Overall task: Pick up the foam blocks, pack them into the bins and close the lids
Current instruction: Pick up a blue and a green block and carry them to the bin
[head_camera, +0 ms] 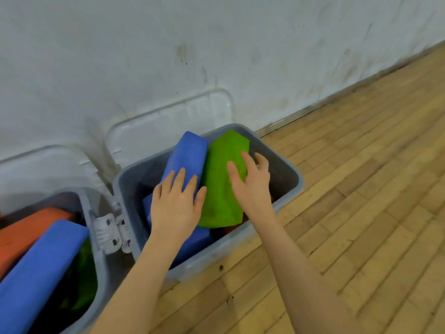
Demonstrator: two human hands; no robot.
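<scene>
- Here, two bare forearms are reaching from 6 o'clock up toward the middle, over the wooden floor (349,189).
- The left hand (177,203) is lying flat, fingers straight and spread, pressing on a blue foam block (186,153) that is leaning toward 12 o'clock.
- The right hand (250,182) is curling its fingers round the far edge of a green foam block (221,179), gripping it; this block is touching the blue one's right side.
- Both blocks are sticking up out of the right grey bin (289,169).
- At 8 o'clock, the left grey bin (101,261) is holding orange, blue and green blocks.
- Both lids (173,124) are standing open against the white wall (216,44).
</scene>
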